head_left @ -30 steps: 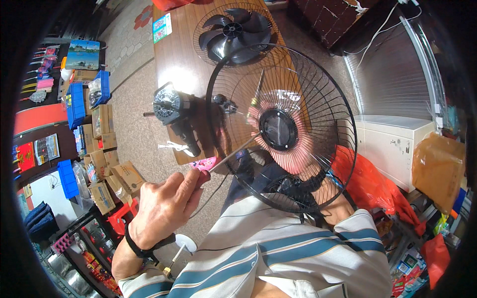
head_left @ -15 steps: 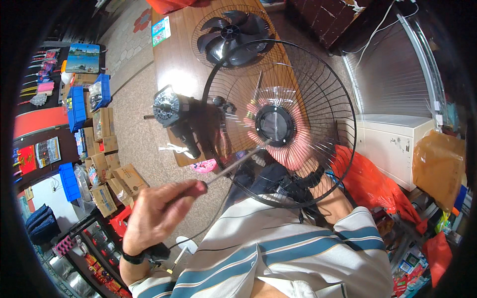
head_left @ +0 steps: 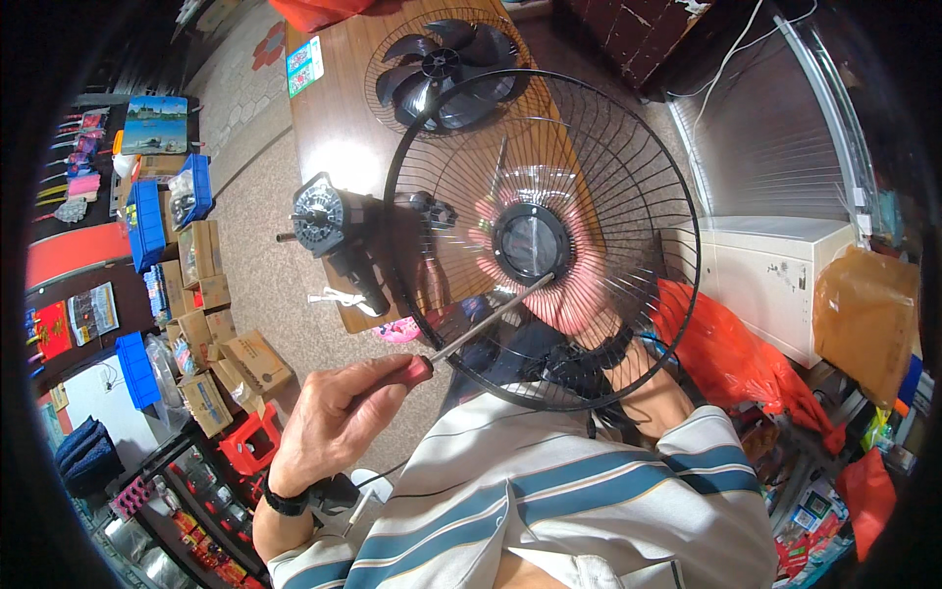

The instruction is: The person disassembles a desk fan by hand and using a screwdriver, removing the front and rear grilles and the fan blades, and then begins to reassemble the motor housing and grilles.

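My left hand [head_left: 353, 412] grips a screwdriver with a red handle [head_left: 410, 369], its long shaft reaching the lower right edge of the black hub [head_left: 530, 243] on a wire fan guard [head_left: 667, 167]. Behind those wires, my right hand [head_left: 574, 299] holds the guard around its hub, fingertips showing through. Another long thin tool [head_left: 500, 152] lies behind the guard near those fingers; whether they hold it is unclear. Left of the guard sit a fan motor [head_left: 324, 221] and a white cord [head_left: 334, 297] on the wooden table [head_left: 324, 128]. A black fan blade [head_left: 412, 83] rests farther back.
Cardboard boxes [head_left: 250, 361] and blue bins [head_left: 142, 221] line the left side. A white cabinet [head_left: 756, 285], red plastic bag [head_left: 726, 363] and brown package [head_left: 863, 324] crowd the right. A red stool-like object [head_left: 250, 442] stands low left.
The screwdriver tip has shifted right and down on the hub, and my left hand has turned, its thumb along the handle. The guard has moved slightly left and up in view.
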Demonstrator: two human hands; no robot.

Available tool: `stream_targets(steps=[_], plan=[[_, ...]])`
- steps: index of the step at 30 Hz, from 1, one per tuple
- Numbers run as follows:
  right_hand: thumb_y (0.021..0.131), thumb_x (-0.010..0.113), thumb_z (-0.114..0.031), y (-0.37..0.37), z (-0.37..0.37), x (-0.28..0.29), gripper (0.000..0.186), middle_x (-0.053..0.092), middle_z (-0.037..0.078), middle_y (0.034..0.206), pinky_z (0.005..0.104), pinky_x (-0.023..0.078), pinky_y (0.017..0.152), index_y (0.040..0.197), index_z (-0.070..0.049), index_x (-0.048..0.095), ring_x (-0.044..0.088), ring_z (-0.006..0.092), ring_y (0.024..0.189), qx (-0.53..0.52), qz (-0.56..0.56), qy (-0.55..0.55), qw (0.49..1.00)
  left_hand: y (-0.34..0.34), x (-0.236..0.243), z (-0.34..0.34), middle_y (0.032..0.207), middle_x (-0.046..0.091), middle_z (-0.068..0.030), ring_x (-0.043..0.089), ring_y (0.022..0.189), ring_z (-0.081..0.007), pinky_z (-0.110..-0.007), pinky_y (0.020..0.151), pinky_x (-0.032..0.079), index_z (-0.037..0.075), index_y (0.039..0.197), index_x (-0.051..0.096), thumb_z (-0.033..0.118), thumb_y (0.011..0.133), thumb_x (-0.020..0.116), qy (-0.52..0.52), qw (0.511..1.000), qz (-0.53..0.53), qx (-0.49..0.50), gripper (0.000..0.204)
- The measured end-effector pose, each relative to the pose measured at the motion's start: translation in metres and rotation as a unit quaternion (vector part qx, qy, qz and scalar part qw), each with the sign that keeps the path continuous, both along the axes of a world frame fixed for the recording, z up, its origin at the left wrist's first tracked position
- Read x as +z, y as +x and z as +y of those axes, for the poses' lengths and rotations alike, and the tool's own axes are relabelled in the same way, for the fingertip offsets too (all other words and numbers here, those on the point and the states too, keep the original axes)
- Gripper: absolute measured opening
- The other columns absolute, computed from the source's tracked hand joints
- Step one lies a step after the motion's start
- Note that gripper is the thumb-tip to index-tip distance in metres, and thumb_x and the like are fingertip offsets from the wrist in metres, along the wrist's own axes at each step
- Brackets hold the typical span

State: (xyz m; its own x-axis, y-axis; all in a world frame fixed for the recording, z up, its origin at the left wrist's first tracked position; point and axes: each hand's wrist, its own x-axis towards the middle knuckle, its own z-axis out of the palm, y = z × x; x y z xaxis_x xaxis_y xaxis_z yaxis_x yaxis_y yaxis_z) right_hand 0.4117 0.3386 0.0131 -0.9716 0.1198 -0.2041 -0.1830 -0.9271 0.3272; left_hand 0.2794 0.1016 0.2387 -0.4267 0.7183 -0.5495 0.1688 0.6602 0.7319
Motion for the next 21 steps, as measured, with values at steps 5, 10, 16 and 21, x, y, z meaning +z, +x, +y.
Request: stream_targets(steps=[5, 10, 16, 21], plan=[[0.110, 0.054, -0.057, 0.001, 0.002, 0.001, 0.084, 0.026, 0.027, 0.177, 0.0678, 0.034, 0.128, 0.169, -0.002, 0.031, 0.032, 0.0498, 0.160, -0.004, 0.003, -0.004, 1.000, 0.001, -0.001, 0.002, 0.080, 0.072, -0.0101, 0.063, 0.070, -0.0119, -0.031, 0.065, 0.050, -0.005, 0.130, 0.075, 0.037, 0.107, 0.069, 0.000, 1.000, 0.009, -0.007, 0.048], [0.110, 0.054, -0.056, 0.000, 0.002, 0.000, 0.082, 0.027, 0.026, 0.177, 0.0690, 0.033, 0.128, 0.168, -0.002, 0.033, 0.033, 0.0499, 0.160, 0.001, -0.005, -0.012, 1.000, -0.001, -0.003, -0.003, 0.081, 0.073, -0.0098, 0.063, 0.071, -0.0118, -0.030, 0.065, 0.050, -0.004, 0.131, 0.075, 0.038, 0.108, 0.068, 0.005, 1.000, 0.001, 0.004, 0.049], [0.109, 0.058, -0.052, 0.001, 0.004, 0.007, 0.076, 0.035, 0.027, 0.172, 0.0669, 0.040, 0.124, 0.162, 0.000, 0.040, 0.041, 0.0490, 0.154, -0.002, -0.017, -0.023, 1.000, -0.005, 0.001, 0.004, 0.114, 0.083, -0.0163, 0.079, 0.102, -0.0215, -0.034, 0.090, 0.060, -0.007, 0.135, 0.072, 0.021, 0.108, 0.068, -0.045, 0.998, -0.025, -0.023, 0.039], [0.109, 0.063, -0.046, 0.003, 0.005, 0.011, 0.070, 0.041, 0.027, 0.168, 0.0645, 0.047, 0.121, 0.157, 0.002, 0.047, 0.048, 0.0471, 0.149, -0.006, -0.022, -0.035, 0.999, -0.009, -0.003, 0.000, 0.089, 0.076, -0.0075, 0.067, 0.075, -0.0117, -0.026, 0.067, 0.052, -0.005, 0.133, 0.074, 0.029, 0.111, 0.064, -0.093, 0.980, -0.149, 0.094, 0.042]])
